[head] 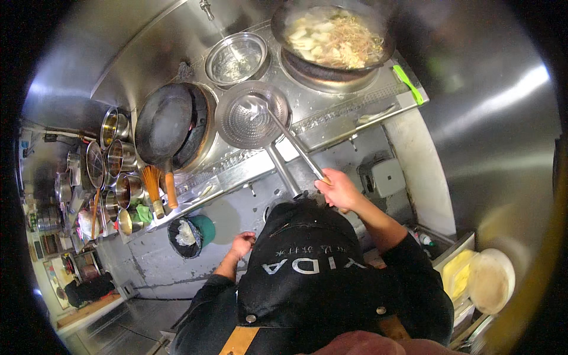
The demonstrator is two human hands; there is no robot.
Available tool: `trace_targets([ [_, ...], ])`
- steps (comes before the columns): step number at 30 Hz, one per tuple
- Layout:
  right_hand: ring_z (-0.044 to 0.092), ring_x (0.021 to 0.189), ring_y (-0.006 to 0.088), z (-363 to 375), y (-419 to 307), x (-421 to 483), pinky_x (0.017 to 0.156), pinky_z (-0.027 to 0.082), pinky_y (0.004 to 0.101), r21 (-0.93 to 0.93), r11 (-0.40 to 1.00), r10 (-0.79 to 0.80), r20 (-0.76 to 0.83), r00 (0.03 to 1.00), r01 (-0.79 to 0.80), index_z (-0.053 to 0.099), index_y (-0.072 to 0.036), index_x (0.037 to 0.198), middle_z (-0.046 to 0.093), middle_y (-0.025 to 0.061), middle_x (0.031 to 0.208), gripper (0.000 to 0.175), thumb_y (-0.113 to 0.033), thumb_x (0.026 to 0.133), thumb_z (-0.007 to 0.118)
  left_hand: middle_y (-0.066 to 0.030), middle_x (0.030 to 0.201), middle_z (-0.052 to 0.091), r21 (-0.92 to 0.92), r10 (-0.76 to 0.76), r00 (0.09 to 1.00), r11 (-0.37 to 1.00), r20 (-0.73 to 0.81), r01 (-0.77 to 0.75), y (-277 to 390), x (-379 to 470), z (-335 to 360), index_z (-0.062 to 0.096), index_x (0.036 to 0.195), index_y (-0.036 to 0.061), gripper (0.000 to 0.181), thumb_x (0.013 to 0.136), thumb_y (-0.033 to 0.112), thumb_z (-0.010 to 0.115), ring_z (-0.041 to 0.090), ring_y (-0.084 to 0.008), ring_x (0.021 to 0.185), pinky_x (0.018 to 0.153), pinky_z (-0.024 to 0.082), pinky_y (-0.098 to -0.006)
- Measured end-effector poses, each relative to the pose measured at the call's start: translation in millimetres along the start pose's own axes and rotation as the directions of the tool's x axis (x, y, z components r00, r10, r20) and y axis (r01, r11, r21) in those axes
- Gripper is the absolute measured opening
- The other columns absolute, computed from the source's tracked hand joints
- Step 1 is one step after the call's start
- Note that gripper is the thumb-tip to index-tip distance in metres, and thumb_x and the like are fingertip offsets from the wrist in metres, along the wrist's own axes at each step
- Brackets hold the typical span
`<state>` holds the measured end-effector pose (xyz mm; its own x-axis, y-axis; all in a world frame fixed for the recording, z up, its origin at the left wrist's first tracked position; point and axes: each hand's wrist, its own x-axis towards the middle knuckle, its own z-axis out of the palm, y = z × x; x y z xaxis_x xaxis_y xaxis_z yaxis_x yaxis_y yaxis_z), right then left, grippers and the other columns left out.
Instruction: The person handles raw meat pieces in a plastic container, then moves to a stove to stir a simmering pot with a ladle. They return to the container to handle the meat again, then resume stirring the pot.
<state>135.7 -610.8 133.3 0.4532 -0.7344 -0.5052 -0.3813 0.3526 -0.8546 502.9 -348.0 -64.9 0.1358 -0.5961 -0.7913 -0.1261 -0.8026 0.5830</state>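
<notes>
My right hand (pixel 338 188) grips the wooden end of a long steel ladle (pixel 296 144). The ladle's bowl rests in or just over a round perforated metal strainer (pixel 230 126), whose thick tubular handle (pixel 282 171) points back towards my apron. The strainer sits at the front of the steel range, in front of a metal basin of water (pixel 235 57). My left hand (pixel 242 245) hangs low beside the apron with its fingers curled; whether anything is in them is hidden. At the back right, a steaming wok (pixel 277 33) holds bean sprouts and pale sliced food.
On the left burner sits a dark pan (pixel 164 120) with a wooden handle, near a bamboo brush (pixel 152 184). Several metal pots (pixel 122 157) crowd the left side. A lined bin (pixel 206 228) stands on the floor. A green-handled tool (pixel 408 84) lies on the right edge.
</notes>
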Motion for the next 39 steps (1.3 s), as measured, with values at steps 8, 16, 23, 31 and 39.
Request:
trace_targets([
  [8,0.050,0.049,0.0083,-186.3,-70.4,-48.3,0.045,0.044,0.0254,-0.168,0.984,-0.098,-0.258,0.961,0.055,0.047,0.001,0.137,0.053,0.0000,0.065,0.049,-0.019,0.095,0.062,-0.0108,0.102,0.068,-0.223,-0.068,0.993,0.971,0.093,0.087,17.6,17.9,71.0,0.061,0.109,-0.0055,0.029,0.082,-0.002,0.070,0.065,-0.0183,0.091,0.079,0.053,-0.0319],
  [16,0.050,0.049,0.0103,-293.8,-154.1,-29.9,0.044,0.043,0.0287,-0.486,0.841,0.142,-0.221,0.965,-0.236,0.057,0.003,0.105,0.053,0.0011,0.065,0.022,-0.016,0.094,0.061,-0.0115,0.097,0.068,-0.370,-0.200,0.980,0.911,-0.014,0.181,76.4,66.9,89.0,0.059,0.114,0.0007,0.026,0.088,-0.001,0.057,0.069,-0.0222,0.071,0.056,0.053,-0.0308],
  [23,0.052,0.048,0.0110,-315.8,-128.1,71.7,0.043,0.043,0.0291,-0.425,0.886,0.102,-0.216,0.971,-0.187,0.059,-0.001,0.100,0.056,0.0025,0.067,0.020,-0.019,0.092,0.061,-0.0121,0.098,0.068,-0.445,-0.198,0.979,0.881,-0.037,0.161,87.8,76.4,97.9,0.060,0.114,0.0008,0.024,0.091,0.004,0.059,0.070,-0.0220,0.072,0.056,0.053,-0.0297],
  [31,0.049,0.044,0.0087,-361.5,-133.2,144.0,0.039,0.039,0.0280,-0.304,0.952,-0.006,-0.106,0.994,-0.026,0.059,0.002,0.095,0.052,0.0012,0.062,0.018,-0.016,0.094,0.059,-0.0128,0.101,0.068,-0.528,-0.326,0.933,0.825,-0.154,0.201,88.0,48.3,141.1,0.056,0.123,0.0003,0.028,0.096,0.010,0.054,0.071,-0.0229,0.076,0.056,0.054,-0.0305],
  [39,0.062,0.059,0.0292,-423.9,-143.8,190.7,0.056,0.051,0.0401,-0.728,0.639,-0.470,-0.115,0.875,0.247,0.058,0.005,0.118,0.062,0.0144,0.070,0.033,-0.015,0.092,0.060,-0.0123,0.103,0.068,-0.684,-0.386,0.909,0.707,-0.158,0.181,119.3,33.8,228.7,0.056,0.120,0.0021,0.026,0.097,0.013,0.054,0.069,-0.0221,0.076,0.061,0.055,-0.0325],
])
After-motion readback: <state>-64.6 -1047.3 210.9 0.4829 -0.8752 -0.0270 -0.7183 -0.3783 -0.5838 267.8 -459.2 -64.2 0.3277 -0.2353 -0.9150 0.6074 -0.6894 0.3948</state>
